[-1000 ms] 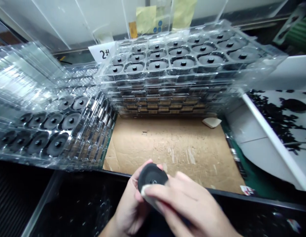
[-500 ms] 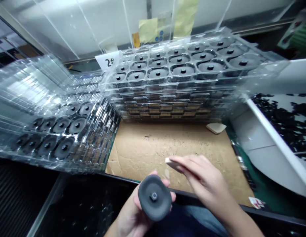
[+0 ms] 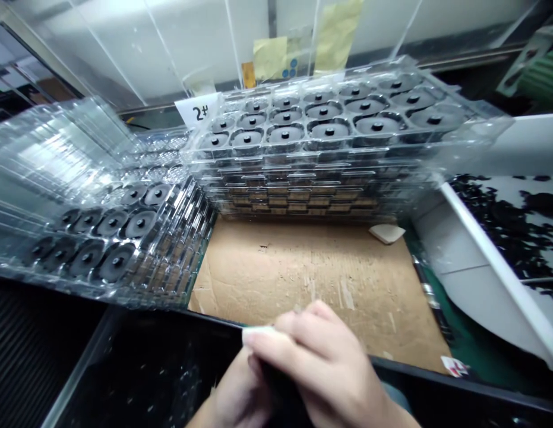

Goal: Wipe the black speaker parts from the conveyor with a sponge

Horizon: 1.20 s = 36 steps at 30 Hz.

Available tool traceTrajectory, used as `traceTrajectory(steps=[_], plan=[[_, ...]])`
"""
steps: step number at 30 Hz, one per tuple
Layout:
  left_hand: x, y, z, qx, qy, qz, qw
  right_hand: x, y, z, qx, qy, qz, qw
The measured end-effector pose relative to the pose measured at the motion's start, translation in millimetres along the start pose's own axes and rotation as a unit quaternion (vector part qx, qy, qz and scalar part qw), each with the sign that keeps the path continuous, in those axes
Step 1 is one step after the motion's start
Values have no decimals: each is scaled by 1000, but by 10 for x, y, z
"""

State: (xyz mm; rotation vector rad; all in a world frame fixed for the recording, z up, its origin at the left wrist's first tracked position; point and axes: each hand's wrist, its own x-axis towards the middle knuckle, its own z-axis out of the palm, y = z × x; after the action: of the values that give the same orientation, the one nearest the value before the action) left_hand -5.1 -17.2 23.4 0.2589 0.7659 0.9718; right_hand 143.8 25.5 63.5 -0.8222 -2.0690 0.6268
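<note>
The left hand (image 3: 234, 399) is curled under a dark part (image 3: 276, 389), which is mostly hidden between both hands just above the bench's near edge; the right hand (image 3: 323, 362) lies over it, its fingers pinching a white pad (image 3: 257, 334) at the part; beyond the hands lies a worn cardboard sheet (image 3: 303, 279), with a small cream scrap (image 3: 386, 233) near its far right corner; stacked clear plastic trays (image 3: 303, 156) stand along its far edge, and a second stack (image 3: 102, 285) along its left edge, their pockets holding black studded discs (image 3: 329, 129); a "2#" card (image 3: 198, 110) sits behind the far stack's left corner; to the right, a white bin (image 3: 494, 255) holds black scraps (image 3: 499, 220).
</note>
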Motion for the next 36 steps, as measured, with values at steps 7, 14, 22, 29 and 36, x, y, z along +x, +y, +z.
traceTrajectory(steps=[7,14,22,29,36], plan=[[-64,58,-162,-85,8,28,996,-485,815,342,2,-45,229,972],[-77,71,-186,-119,-85,16,989,-714,937,540,-12,47,268,962],[-98,135,-321,409,-104,310,852,-614,448,486,33,122,262,957],[-111,182,-391,472,-84,324,816,-669,113,447,165,163,373,899],[-140,204,-451,390,-103,181,897,-174,-43,146,325,-137,370,860]])
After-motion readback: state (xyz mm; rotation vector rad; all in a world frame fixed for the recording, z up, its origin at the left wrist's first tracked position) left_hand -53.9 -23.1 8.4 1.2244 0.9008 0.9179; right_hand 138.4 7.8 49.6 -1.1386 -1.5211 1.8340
